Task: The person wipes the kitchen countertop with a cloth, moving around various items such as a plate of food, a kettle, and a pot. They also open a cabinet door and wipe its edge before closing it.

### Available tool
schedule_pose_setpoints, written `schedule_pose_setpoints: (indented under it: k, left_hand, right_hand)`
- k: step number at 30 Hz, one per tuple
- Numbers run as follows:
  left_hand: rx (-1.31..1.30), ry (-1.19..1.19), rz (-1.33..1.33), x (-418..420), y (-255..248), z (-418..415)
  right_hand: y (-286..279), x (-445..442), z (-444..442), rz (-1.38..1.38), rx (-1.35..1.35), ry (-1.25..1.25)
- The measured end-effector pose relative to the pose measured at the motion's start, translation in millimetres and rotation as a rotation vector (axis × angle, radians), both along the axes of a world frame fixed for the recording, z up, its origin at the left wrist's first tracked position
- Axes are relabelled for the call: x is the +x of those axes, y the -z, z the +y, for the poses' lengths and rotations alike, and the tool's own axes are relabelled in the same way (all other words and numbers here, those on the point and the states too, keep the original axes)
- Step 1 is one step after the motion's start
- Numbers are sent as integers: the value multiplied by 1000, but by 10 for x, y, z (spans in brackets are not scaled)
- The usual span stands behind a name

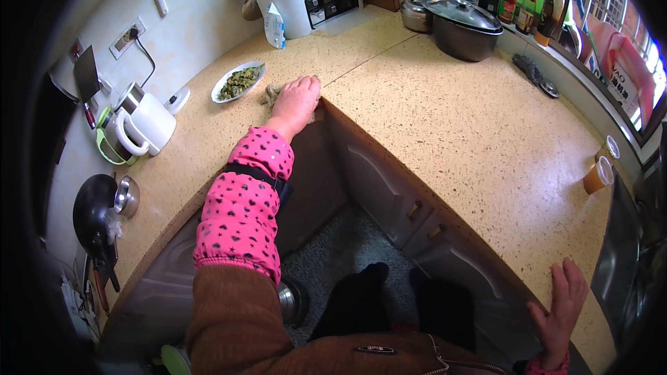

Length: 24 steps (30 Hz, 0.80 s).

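Observation:
My left hand (297, 101), in a pink patterned oversleeve, presses a crumpled beige cloth (272, 92) onto the inner corner of the speckled countertop (396, 114). Most of the cloth is hidden under the palm. Just to the left of it stands a white oval dish (215, 95) holding chopped green food. At the lower right, my right hand (563, 291) is at the counter's front edge beside the sink (617, 250). Its fingers are spread and hold nothing; whether it touches the counter I cannot tell.
Along the left wall are a white kettle (156, 122), a black wok (94, 208) and a steel bowl (126, 196). A knife block organizer (284, 8) and a lidded dark pot (464, 36) stand at the back. Near the sink are cups, one a plastic cup of brown liquid (595, 179).

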State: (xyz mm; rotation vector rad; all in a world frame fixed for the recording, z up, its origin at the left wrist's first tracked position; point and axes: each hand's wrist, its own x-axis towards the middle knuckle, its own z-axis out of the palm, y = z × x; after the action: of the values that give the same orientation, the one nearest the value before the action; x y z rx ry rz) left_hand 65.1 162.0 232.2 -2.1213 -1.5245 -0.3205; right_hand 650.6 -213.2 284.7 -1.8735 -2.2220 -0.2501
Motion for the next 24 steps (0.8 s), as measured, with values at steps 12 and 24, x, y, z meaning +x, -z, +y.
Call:
schedule_pose_setpoints:
  k: [12, 24]
  left_hand:
    - [-47, -65, -305, -45, -69, -157]
    - [59, -289, -91, -1018, 105, -1947]
  right_hand:
    - [-4, -55, -26, 62, 58, 17]
    - [91, 8, -68, 35, 112, -31]
